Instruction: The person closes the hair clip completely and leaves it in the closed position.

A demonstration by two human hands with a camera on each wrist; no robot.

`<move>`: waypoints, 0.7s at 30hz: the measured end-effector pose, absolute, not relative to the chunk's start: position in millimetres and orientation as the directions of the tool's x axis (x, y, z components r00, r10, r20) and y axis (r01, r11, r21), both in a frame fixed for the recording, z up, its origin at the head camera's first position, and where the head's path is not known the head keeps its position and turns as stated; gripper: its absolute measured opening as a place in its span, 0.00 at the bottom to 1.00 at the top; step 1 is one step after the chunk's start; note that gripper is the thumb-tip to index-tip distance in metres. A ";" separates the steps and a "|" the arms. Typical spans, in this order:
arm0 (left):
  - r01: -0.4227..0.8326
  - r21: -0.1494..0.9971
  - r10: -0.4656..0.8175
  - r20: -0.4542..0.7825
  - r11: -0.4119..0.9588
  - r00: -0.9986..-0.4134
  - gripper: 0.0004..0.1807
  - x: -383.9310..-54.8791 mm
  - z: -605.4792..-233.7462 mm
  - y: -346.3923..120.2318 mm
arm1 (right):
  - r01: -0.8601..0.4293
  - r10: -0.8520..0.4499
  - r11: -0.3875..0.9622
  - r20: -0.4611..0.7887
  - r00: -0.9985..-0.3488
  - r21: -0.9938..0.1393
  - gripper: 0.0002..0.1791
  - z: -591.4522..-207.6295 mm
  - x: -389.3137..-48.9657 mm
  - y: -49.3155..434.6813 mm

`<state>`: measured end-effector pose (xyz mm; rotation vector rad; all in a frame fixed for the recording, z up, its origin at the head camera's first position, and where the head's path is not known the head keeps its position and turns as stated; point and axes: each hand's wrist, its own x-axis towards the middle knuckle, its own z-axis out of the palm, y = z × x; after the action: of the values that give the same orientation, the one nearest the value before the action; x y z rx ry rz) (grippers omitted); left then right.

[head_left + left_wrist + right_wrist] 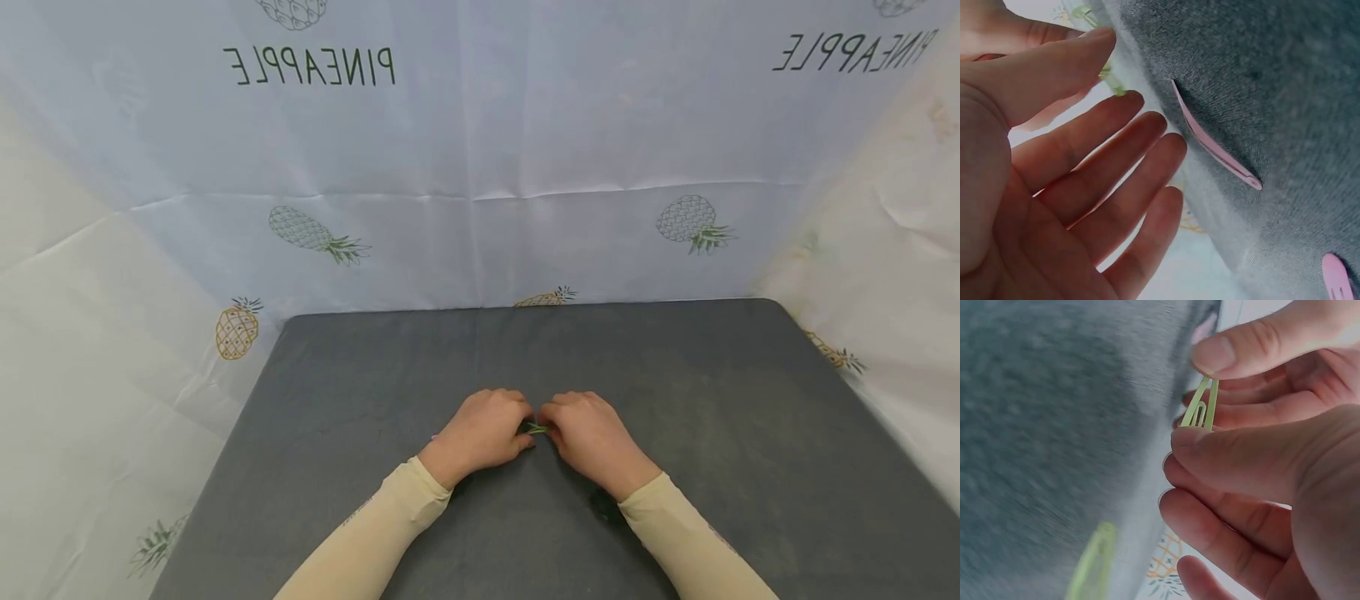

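Note:
In the head view my left hand (486, 427) and right hand (592, 435) meet over the dark grey table, fingertips close together. Between them is a light green snap hair clip (1212, 403), seen best in the right wrist view. My right thumb and index finger pinch its wider end. The left thumb covers its narrow tip, with left fingers behind, pinching it too. In the left wrist view the other left fingers spread loosely below the green clip (1113, 81).
A pink hair clip (1216, 147) and a second pink clip (1335, 275) lie on the grey cloth by my left hand. Another green clip (1094, 562) lies near my right hand. A pineapple-printed curtain (480, 250) hangs behind the table (375, 358).

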<state>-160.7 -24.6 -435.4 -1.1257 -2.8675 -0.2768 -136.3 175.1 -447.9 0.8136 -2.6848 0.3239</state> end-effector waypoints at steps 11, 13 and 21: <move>0.717 0.163 0.683 0.221 0.678 -0.696 0.03 -157.7 -429.0 -24.6 | -0.574 -0.492 0.809 0.392 -0.777 -0.123 0.10 -430.2 -132.7 180.5; 0.718 0.165 0.681 0.230 0.676 -0.695 0.03 -156.9 -427.7 -24.6 | -0.575 -0.494 0.808 0.389 -0.778 -0.125 0.10 -428.9 -132.1 180.3; 0.716 0.166 0.680 0.228 0.678 -0.697 0.02 -155.5 -424.2 -23.8 | -0.585 -0.505 0.803 0.392 -0.769 -0.114 0.12 -428.0 -131.2 178.9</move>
<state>-155.5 -23.8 -424.2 -1.1484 -2.7408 -0.3652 -131.2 178.9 -428.0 0.8275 -2.6463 0.3273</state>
